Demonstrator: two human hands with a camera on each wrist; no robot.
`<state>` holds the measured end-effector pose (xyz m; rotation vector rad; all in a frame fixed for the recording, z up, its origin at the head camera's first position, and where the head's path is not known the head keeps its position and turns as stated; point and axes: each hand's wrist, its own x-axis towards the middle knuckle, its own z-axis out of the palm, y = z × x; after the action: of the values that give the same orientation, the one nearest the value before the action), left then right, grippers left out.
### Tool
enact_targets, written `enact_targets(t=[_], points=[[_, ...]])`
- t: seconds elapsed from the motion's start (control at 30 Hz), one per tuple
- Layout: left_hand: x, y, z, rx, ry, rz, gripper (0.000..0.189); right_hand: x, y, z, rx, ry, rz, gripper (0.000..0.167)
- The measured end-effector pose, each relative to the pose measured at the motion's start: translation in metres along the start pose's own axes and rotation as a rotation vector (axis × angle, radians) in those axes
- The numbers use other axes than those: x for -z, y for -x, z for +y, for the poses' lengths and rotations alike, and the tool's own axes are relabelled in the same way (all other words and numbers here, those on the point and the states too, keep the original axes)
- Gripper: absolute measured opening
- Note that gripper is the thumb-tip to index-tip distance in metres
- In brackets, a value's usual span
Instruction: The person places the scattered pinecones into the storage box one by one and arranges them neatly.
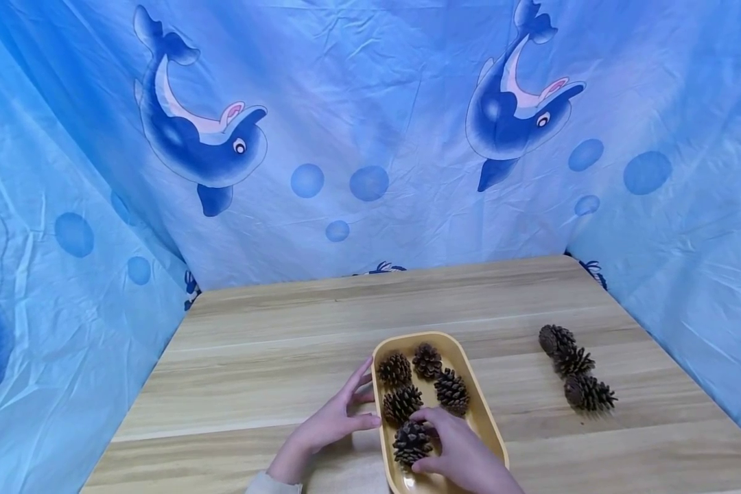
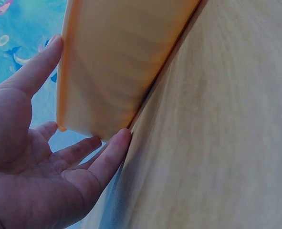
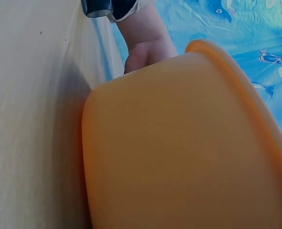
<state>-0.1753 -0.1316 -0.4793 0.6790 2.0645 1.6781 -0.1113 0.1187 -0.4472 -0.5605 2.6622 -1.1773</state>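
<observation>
A yellow tray (image 1: 484,401) with rounded corners stands on the table, with several brown pine cones in it. My left hand (image 1: 333,420) touches the tray's left side, thumb at the rim and fingers spread. In the left wrist view, this hand (image 2: 50,176) has its fingertips against the tray wall (image 2: 117,57). Inside the tray's near end, my right hand (image 1: 460,449) holds a pine cone (image 1: 411,443) between thumb and fingers. The right wrist view is mostly filled by the tray's outer wall (image 3: 179,143); the right hand's fingers are hidden there.
Three more pine cones (image 1: 573,361) lie in a row on the wooden table (image 1: 272,343), to the right of the tray. A blue curtain (image 1: 370,103) with dolphins surrounds the table at the back and sides.
</observation>
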Motion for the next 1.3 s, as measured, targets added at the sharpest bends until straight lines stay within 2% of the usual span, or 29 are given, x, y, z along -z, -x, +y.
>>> enact_targets(t=[0.23,0.43,0.7,0.93,1.3], points=[[0.0,0.0,-0.001,0.001,0.006,0.0,0.104,-0.002,-0.002,0.001,-0.005,0.024,-0.024,0.069],[-0.001,0.0,-0.001,0.01,0.007,0.005,0.102,-0.002,-0.003,0.003,0.013,-0.012,-0.02,0.067],[0.0,0.0,-0.001,0.011,-0.006,0.006,0.103,-0.005,-0.003,0.002,0.024,0.006,0.011,0.064],[0.0,0.001,0.0,0.013,-0.002,0.007,0.103,-0.008,-0.004,0.002,0.051,0.1,0.082,0.063],[0.0,0.001,0.002,0.013,-0.014,0.011,0.102,-0.011,-0.006,-0.002,0.037,0.117,0.117,0.062]])
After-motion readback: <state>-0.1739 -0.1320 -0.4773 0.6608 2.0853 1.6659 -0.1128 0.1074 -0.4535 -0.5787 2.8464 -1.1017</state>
